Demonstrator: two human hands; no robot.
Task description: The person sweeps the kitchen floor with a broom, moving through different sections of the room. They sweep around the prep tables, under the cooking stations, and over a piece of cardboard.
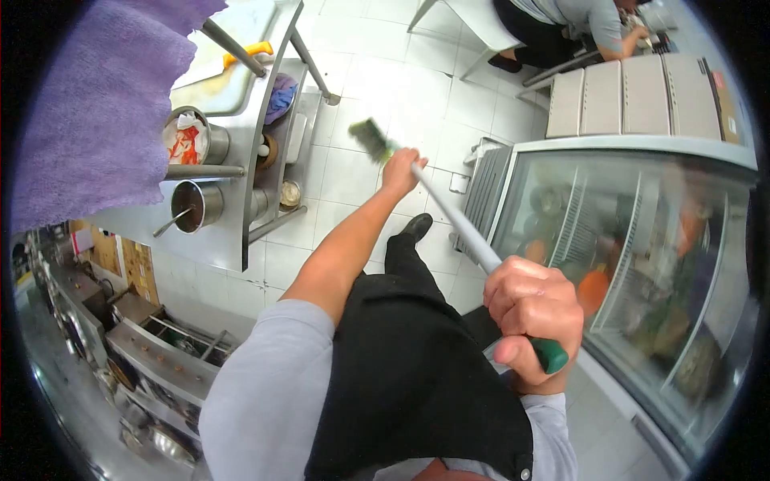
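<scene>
A broom with a light grey pole [455,215] slants across the view in front of me. My right hand [536,313] is wrapped round its top end, where a green end cap [550,355] sticks out below the fist. Farther down the pole, my left hand [403,171] grips it close to the head. The dark greenish bristles [369,139] look blurred and are over the white tiled floor [357,172].
To the left, a steel table [233,192] holds pots and a yellow-handled tool [249,53]; a purple cloth [96,112] hangs in front. A glass-door fridge [626,264] stands at right. Another person [561,28] sits at the top right. A stove [160,353] is lower left.
</scene>
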